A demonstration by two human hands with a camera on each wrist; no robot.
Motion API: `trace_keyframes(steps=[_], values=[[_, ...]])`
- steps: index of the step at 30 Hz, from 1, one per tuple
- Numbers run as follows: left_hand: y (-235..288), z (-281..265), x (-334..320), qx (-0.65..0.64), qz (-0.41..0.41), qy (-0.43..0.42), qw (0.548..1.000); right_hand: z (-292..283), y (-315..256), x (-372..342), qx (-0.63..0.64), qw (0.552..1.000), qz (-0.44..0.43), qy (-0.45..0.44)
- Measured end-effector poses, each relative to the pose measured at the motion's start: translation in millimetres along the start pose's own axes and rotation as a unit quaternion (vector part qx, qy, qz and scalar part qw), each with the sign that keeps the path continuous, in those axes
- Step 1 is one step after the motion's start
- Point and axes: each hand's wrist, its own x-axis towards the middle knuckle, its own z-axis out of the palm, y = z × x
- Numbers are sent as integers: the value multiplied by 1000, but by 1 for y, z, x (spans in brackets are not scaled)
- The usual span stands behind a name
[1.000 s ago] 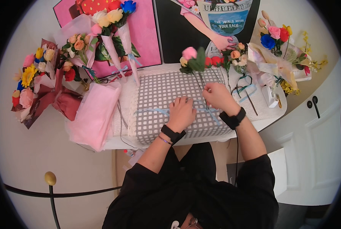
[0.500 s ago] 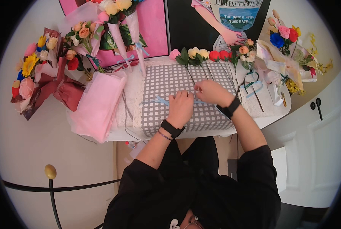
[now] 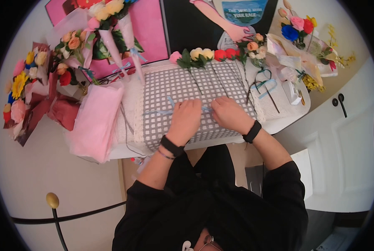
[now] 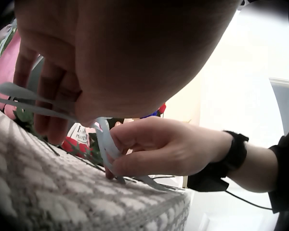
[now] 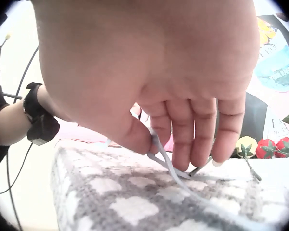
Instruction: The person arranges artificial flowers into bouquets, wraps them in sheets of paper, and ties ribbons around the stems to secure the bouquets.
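Between the two hands a light blue ribbon lies across the grey-and-white checked cloth. My left hand pinches its left part; in the left wrist view the ribbon passes by the thumb. On the right, my right hand pinches the ribbon between thumb and index finger, the other fingers hanging down. Behind the hands lie a pink rose, yellow roses and red roses, their dark stems pointing toward me. Some stem ends are hidden by the hands.
Pink wrapping sheets are stacked at the left, near a dark red wrapped bouquet. Cone bouquets lean at the back. A white box, a dark stick and another bouquet are at the right.
The pink rose went from my right hand to the back of the cloth, beside the yellow roses. My right hand let go of the stems and took hold of the ribbon.
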Motion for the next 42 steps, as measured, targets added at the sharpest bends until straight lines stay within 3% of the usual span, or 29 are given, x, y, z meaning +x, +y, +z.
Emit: trace_keyframes(steps=[1, 3, 4, 5, 6, 7, 9, 10, 12, 13, 15, 17, 22, 24, 25, 27, 28, 30, 32, 34, 39, 40, 42], values=[[3, -7, 1, -6, 8, -1, 1000, -4, -3, -1, 59, 998, 26, -23], [9, -25, 4, -133, -57, -25, 989, -16, -11, -6, 201, 970, 113, -74], [13, -35, 6, -140, -48, -29, 988, -27, -14, -9, 196, 970, 124, -72], [17, -47, 7, -203, -75, -44, 975, -39, -18, -11, 335, 915, 205, -95], [22, -58, 9, -263, -102, -60, 957, -46, -19, -17, 465, 833, 279, -112], [26, -69, 11, -269, -97, -65, 956, -48, -16, -25, 463, 832, 287, -108], [34, -83, 16, -308, -126, -161, 929, -52, -10, -42, 653, 681, 327, -50], [35, -78, 15, -311, -123, -163, 928, -57, -11, -47, 652, 681, 331, -46], [36, -63, 13, -370, -48, -115, 921, -74, -15, -55, 752, 551, 358, 58], [38, -56, 13, -371, -46, -115, 920, -88, -12, -62, 764, 518, 382, 39], [48, -43, 15, -385, -59, -155, 908, -104, 26, -83, 788, 502, 338, 113], [54, -25, 12, -426, -69, -152, 889, -115, 64, -91, 840, 376, 330, 212], [60, 5, 6, -505, -146, -178, 832, -157, 161, -90, 766, 419, 368, 319], [60, 9, 5, -515, -154, -166, 827, -162, 188, -80, 647, 511, 365, 433], [58, 12, 2, -513, -154, -163, 829, -164, 196, -76, 649, 512, 362, 431], [48, 14, -6, -510, -174, -153, 828, -157, 206, -66, 553, 579, 393, 451], [42, 10, -9, -499, -183, -145, 834, -146, 210, -63, 567, 576, 386, 444], [32, 1, -14, -493, -180, -132, 841, -111, 225, -67, 274, 767, 478, 328], [23, -19, -16, -476, -213, -113, 846, -54, 257, -83, 38, 846, 511, 150], [11, -37, -16, -455, -202, -81, 863, -19, 242, -100, -98, 880, 464, 25], [-61, -78, 3, -350, -253, 9, 902, -20, 135, -79, 41, 938, 311, 148], [-86, -78, 12, -328, -252, 38, 910, -22, 108, -72, 88, 937, 288, 179], [-132, -77, 37, -312, -259, 129, 905, -25, 44, -55, 275, 871, 365, 178]])
